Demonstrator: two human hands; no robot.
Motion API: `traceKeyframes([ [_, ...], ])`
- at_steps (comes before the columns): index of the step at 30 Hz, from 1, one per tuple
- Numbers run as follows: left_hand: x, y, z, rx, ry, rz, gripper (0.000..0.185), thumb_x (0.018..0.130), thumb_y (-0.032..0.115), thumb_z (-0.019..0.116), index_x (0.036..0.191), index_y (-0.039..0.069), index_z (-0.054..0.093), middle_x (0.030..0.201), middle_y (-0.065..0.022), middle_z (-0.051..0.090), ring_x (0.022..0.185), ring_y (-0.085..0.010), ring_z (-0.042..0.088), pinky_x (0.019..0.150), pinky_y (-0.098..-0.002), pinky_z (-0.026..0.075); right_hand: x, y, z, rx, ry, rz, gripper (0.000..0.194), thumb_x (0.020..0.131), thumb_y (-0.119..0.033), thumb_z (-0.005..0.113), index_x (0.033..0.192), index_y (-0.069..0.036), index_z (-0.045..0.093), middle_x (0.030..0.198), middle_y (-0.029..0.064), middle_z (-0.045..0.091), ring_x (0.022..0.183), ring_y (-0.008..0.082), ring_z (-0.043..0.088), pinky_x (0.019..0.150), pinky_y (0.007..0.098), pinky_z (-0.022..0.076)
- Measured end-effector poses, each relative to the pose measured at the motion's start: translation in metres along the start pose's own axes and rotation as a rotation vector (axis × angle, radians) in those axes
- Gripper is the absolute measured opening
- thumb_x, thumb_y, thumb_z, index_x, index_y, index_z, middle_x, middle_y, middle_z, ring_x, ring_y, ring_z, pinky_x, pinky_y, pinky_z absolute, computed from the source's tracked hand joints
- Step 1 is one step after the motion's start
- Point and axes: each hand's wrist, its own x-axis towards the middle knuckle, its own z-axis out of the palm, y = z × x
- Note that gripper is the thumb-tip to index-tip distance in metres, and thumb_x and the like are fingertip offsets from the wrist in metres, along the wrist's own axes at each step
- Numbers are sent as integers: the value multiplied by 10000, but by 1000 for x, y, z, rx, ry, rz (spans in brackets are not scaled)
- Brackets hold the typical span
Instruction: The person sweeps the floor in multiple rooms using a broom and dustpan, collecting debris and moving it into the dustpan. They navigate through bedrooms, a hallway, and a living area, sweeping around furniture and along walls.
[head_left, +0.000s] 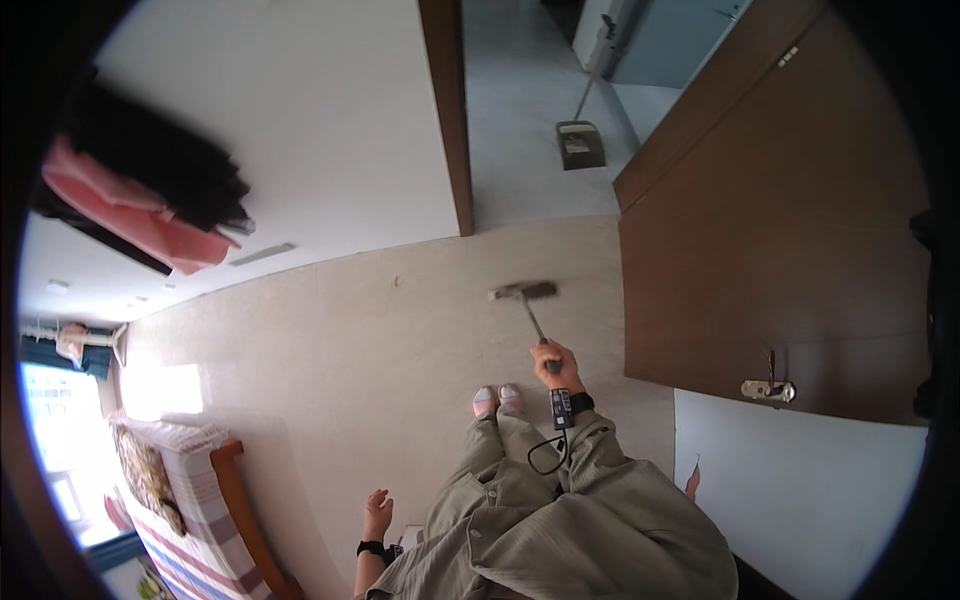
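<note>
My right hand (556, 364) is closed around the grip of a broom (534, 291), whose dark bristled head lies over the floor ahead of my feet, a little blurred. The handle runs up from my fist to the head. My left hand (379, 511) hangs at my left side, its fingers apart and holding nothing. Both wrists carry black straps with small devices, and a cable loops from the right one. Beyond the doorway a long-handled dustpan (580, 154) stands on the floor.
A brown door (750, 247) stands open on the right, with a metal handle (769, 390). Dark and pink clothes (142, 202) hang by the left wall. A wood-framed bed (251, 517) is at lower left. A small brownish bit (397, 282) lies on the floor.
</note>
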Motion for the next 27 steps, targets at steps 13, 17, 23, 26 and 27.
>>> traceKeyframes([
  [13, -128, -23, 75, -112, 64, -316, 328, 754, 179, 606, 1047, 31, 620, 835, -178, 660, 774, -222, 643, 682, -313, 502, 18, 121, 4, -568, 433, 436, 270, 923, -166, 450, 689, -67, 358, 596, -23, 332, 461, 39, 333, 426, 180, 291],
  [17, -152, -20, 85, -153, 71, -332, 327, 772, 178, 583, 1048, 4, 612, 868, -196, 655, 820, -238, 644, 706, -317, 502, 124, 160, -39, -548, 427, 619, 206, 920, -123, 422, 745, -24, 377, 602, -12, 313, 485, 48, 333, 433, 184, 295],
  [23, -197, -42, 92, -154, 233, -291, 320, 780, 167, 586, 1037, -21, 612, 927, -160, 656, 848, -224, 635, 740, -299, 495, 295, 181, -113, -908, 526, 354, 91, 852, -17, 445, 872, 66, 413, 724, 58, 464, 535, 87, 436, 429, 166, 354],
  [26, -216, -55, 96, -107, 198, -414, 325, 777, 201, 603, 1023, -10, 622, 886, -145, 663, 825, -212, 638, 737, -302, 499, 323, 129, -109, -1022, 357, 597, 49, 827, 11, 450, 827, 52, 424, 628, 24, 446, 471, 68, 421, 408, 164, 348],
  [27, -219, -58, 97, -128, 202, -457, 330, 777, 214, 608, 1022, -7, 623, 875, -141, 665, 817, -205, 639, 734, -302, 500, 323, 107, -101, -1049, 362, 621, 47, 824, 15, 454, 819, 52, 426, 606, 15, 437, 459, 63, 415, 410, 162, 348],
])
